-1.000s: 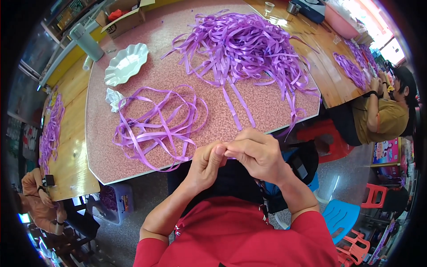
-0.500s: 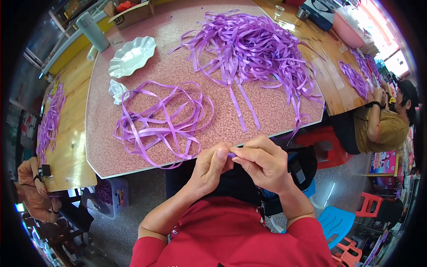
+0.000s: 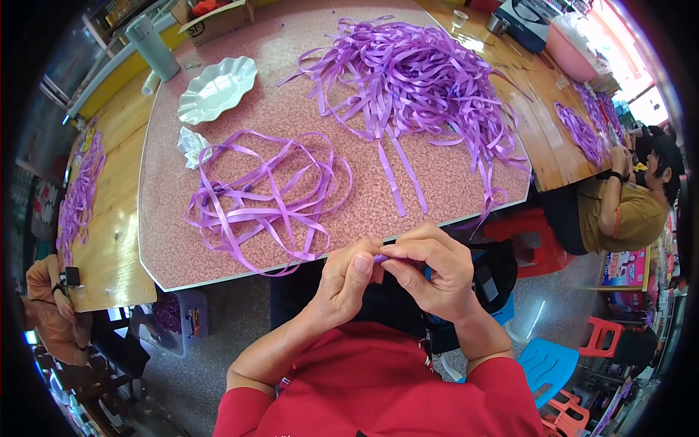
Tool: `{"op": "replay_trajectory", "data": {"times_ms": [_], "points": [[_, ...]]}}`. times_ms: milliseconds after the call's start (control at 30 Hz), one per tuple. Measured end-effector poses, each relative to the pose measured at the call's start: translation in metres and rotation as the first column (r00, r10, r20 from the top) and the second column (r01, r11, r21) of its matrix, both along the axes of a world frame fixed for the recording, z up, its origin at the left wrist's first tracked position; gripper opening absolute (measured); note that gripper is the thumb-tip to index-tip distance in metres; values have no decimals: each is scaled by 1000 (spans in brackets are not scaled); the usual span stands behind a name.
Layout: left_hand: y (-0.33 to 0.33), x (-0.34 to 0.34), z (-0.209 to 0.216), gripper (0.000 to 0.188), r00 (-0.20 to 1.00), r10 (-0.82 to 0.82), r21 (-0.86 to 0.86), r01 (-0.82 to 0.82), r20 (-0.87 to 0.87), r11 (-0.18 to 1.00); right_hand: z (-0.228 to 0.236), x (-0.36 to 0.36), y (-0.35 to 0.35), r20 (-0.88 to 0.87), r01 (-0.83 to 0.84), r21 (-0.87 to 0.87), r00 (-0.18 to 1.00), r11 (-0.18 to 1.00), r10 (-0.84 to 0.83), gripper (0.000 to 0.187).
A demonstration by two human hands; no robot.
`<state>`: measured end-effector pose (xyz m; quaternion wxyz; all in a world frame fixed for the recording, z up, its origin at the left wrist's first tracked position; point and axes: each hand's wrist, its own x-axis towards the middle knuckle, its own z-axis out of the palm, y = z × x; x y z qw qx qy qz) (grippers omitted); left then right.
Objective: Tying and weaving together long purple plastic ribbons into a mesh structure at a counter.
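While the looped ribbons [image 3: 266, 197] lie on the table [image 3: 451, 197], the left hand [image 3: 346, 280] and right hand [image 3: 429, 273] pinch one small purple ribbon piece [image 3: 381, 258] between fingertips below its edge; a loosened pinch could drop it floorward.

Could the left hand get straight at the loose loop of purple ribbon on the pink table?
Probably yes: the left hand is near the looped purple ribbon with nothing between, but it is pinching a small purple piece with the right hand.

Purple ribbons [image 3: 408, 80] on a speckled pink table [image 3: 451, 189]; white dish [image 3: 216, 89].
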<state>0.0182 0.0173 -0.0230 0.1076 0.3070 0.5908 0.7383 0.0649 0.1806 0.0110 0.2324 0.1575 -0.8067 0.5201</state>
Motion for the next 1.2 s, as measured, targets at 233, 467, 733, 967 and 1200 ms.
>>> {"op": "replay_trajectory", "data": {"times_ms": [233, 467, 733, 967, 1200], "points": [[-5, -6, -10, 49, 986, -66, -49, 59, -150, 997, 2, -4, 6, -98, -66, 57, 993, 996, 72, 18], [-4, -7, -4, 46, 992, -127, -59, 125, -28, 990, 4, -18, 16, -80, -226, 59, 970, 972, 230, 12], [-10, -12, 5, 49, 926, -221, -40, 245, 307, 969, -11, -9, 9, 87, -98, -116, 990, 988, 108, 15], [-25, -5, 33, 33, 929, -174, -94, 215, 326, 972, 1, -2, 16, 232, -119, -147, 961, 982, 151, 26], [-73, -58, 82, 24, 961, 275, -77, -273, 16, 959, -11, -20, 46, 95, -20, -392, 994, 920, 62, 23]]}}
